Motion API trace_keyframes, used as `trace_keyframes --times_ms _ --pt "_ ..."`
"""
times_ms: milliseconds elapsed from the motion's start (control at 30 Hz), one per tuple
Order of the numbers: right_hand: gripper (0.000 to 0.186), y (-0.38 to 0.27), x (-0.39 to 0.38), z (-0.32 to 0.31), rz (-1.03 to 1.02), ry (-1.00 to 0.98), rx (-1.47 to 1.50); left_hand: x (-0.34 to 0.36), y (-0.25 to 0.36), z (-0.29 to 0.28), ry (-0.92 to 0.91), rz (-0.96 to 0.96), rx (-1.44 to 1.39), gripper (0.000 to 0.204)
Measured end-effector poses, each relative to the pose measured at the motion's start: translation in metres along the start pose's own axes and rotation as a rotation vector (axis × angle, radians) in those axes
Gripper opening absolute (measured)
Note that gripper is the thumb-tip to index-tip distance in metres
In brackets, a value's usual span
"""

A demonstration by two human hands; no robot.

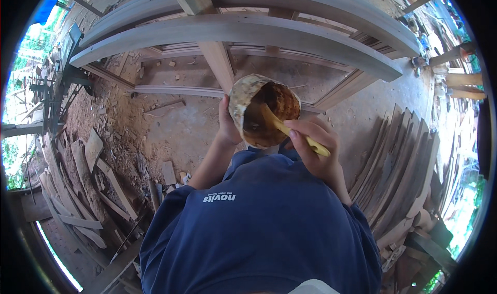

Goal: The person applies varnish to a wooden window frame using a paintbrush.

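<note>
My left hand (pixel 228 120) grips a stained, whitish tub (pixel 239 105) by its left side, tilted so that its mouth shows. Brown residue coats the inside wall. In my right hand (pixel 319 141) is a paintbrush with a yellow handle (pixel 316 146), pinched between thumb and fingers. The brush's head reaches into the tub, against dark brown stuff; its bristle tips are hard to make out. Just beyond the tub, a pale wooden post (pixel 216 61) runs under the long planed beams (pixel 238 29).
Wooden frames (pixel 178 91) lie on the dusty floor beyond the beams. Stacked boards (pixel 385 175) stand at the right, and scrap slabs (pixel 90 180) are heaped at the left. Wood chips and sawdust (pixel 111 118) litter the ground.
</note>
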State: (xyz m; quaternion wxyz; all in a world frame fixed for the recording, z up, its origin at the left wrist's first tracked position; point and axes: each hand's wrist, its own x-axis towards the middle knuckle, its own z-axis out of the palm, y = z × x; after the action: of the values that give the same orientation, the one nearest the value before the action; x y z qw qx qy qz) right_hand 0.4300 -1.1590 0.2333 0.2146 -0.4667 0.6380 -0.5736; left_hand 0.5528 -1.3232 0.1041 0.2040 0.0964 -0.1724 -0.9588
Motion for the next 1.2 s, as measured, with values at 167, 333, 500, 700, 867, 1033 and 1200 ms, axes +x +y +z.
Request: trace_keyframes --times_ms 167,333,500,700,867,1033,1200 --pt "0.034 0.002 -0.001 -0.001 -0.240 0.004 -0.164 0.002 0.002 -0.011 -0.080 0.089 -0.030 0.085" --pt "0.036 0.004 -0.002 -0.004 -0.209 -0.075 -0.220 0.015 0.002 -0.008 -0.128 0.223 0.116 0.091" --pt "0.034 0.008 -0.004 -0.005 -0.100 -0.050 -0.024 0.027 -0.012 -0.025 -0.191 0.145 -0.098 0.089" --pt "0.031 0.004 -0.004 -0.007 -0.323 0.042 -0.127 0.038 -0.022 -0.024 0.044 0.128 -0.206 0.083" --pt "0.033 -0.007 0.009 -0.013 -0.444 -0.046 -0.302 0.039 -0.026 -0.025 0.063 0.096 -0.260 0.099" --pt "0.037 -0.029 0.037 -0.008 -0.446 -0.376 -0.614 0.037 -0.022 -0.009 -0.040 0.093 -0.160 0.094" --pt "0.039 -0.019 0.034 0.002 -0.158 -0.658 -0.535 0.021 -0.012 0.016 -0.079 0.066 -0.134 0.082"
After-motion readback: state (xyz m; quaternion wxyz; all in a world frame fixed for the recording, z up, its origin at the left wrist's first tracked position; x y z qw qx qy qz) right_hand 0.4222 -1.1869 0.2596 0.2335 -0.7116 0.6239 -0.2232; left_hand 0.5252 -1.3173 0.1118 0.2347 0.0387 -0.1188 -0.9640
